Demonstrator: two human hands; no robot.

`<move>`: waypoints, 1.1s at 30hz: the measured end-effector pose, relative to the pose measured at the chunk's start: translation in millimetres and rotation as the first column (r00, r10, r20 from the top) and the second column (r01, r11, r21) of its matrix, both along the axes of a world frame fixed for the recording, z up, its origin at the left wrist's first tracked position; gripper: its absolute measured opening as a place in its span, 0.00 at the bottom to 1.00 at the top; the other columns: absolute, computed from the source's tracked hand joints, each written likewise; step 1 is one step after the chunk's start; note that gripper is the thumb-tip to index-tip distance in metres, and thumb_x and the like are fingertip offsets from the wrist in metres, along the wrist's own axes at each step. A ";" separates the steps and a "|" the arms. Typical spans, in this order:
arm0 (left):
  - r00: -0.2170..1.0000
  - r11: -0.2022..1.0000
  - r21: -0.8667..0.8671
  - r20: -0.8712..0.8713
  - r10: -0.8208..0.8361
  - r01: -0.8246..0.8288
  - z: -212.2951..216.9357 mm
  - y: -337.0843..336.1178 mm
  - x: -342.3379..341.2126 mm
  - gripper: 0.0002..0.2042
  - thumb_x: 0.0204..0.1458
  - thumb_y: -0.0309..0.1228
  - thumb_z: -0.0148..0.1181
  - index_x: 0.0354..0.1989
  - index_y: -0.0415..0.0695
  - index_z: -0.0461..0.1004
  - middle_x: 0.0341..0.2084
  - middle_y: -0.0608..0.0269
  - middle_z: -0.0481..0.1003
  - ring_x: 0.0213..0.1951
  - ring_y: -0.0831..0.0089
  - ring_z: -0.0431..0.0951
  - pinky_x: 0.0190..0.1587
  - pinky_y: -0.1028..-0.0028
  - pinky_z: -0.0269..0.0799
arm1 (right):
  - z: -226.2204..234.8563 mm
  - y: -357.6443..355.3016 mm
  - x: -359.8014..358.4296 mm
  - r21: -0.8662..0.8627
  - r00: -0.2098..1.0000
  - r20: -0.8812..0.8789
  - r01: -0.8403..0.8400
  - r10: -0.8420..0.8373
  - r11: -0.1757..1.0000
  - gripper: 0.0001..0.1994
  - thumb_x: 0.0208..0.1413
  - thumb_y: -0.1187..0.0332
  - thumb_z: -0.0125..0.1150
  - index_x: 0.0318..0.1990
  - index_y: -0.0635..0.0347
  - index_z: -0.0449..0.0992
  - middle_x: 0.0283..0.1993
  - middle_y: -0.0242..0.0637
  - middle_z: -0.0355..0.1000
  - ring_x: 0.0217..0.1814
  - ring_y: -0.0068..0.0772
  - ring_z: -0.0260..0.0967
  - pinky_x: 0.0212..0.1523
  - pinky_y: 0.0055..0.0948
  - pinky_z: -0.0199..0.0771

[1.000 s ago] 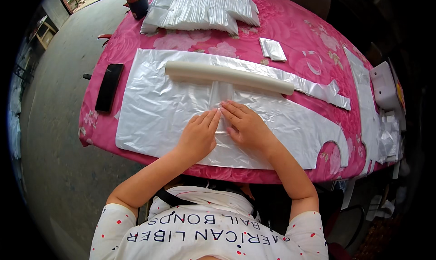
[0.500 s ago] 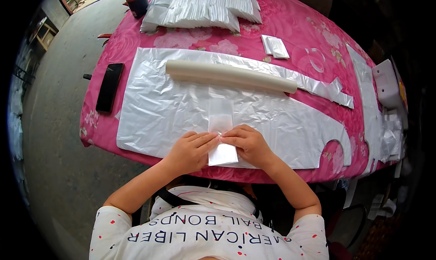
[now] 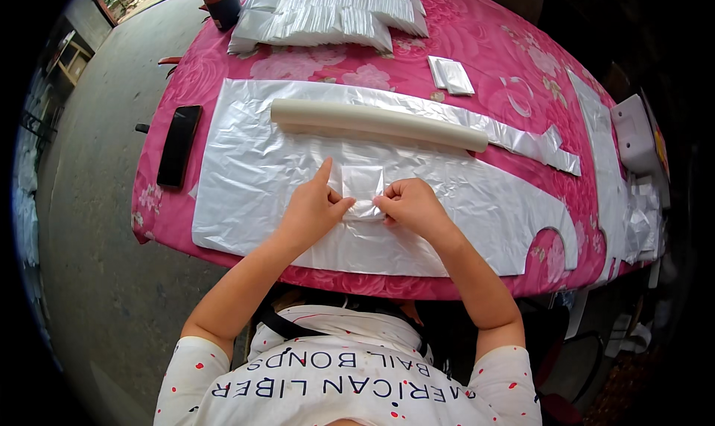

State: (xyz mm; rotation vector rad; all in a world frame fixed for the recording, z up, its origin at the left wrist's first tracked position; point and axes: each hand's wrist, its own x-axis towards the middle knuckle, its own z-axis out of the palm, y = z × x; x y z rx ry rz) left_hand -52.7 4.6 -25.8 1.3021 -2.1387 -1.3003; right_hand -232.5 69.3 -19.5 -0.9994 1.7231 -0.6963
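A folded piece of translucent white plastic sheet [image 3: 363, 180] lies squarish on the large plastic sheet [image 3: 246, 195], which has a curved cut-out at its right end. My left hand [image 3: 311, 206] is at the folded piece's lower left corner. Its index finger points away, while thumb and curled fingers close on the edge. With thumb and fingertips, my right hand [image 3: 413, 206] pinches the lower right corner. Beyond both hands a long beige tube [image 3: 380, 124] rests across the large sheet.
A pink flowered cloth [image 3: 201, 76] covers the table. A black phone [image 3: 179, 147] lies left, and a dark bottle [image 3: 219, 3] stands far left near piled folded plastic packets [image 3: 328, 24]. Small packets [image 3: 451, 77] lie beyond the tube. At right are another plastic sheet [image 3: 596, 143] and a white box [image 3: 635, 137].
Both hands have moved away from me over the sheet. The long strip's near end has been folded over, leaving a shorter squarish piece. My left index finger has stretched out.
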 end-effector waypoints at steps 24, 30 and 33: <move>0.901 0.728 -0.541 0.337 -0.272 0.422 -33.6 25.7 -13.4 0.50 0.43 0.55 0.56 0.63 0.29 0.39 0.64 0.40 0.42 0.66 0.49 0.38 0.65 0.55 0.34 | 11.4 8.1 14.4 -0.121 0.963 -0.270 -0.051 0.016 0.991 0.11 0.38 0.64 0.62 0.23 0.64 0.73 0.19 0.41 0.71 0.22 0.35 0.71 0.25 0.29 0.69; 0.910 0.722 -0.564 0.335 -0.244 0.401 -29.3 27.3 -14.8 0.47 0.45 0.55 0.52 0.62 0.28 0.41 0.64 0.40 0.42 0.67 0.51 0.37 0.66 0.58 0.31 | 5.7 21.4 0.0 -0.107 0.884 -0.467 -0.075 0.016 0.991 0.13 0.36 0.65 0.68 0.26 0.65 0.73 0.21 0.39 0.71 0.24 0.30 0.70 0.27 0.26 0.68; 0.961 0.750 -0.601 0.183 -0.207 0.275 -26.9 27.6 -4.0 0.43 0.47 0.49 0.54 0.63 0.31 0.42 0.64 0.40 0.42 0.66 0.51 0.38 0.66 0.59 0.33 | 11.9 27.9 -14.0 -0.063 0.840 -0.535 -0.142 0.086 0.988 0.12 0.38 0.67 0.66 0.27 0.65 0.73 0.23 0.39 0.72 0.25 0.31 0.71 0.29 0.28 0.69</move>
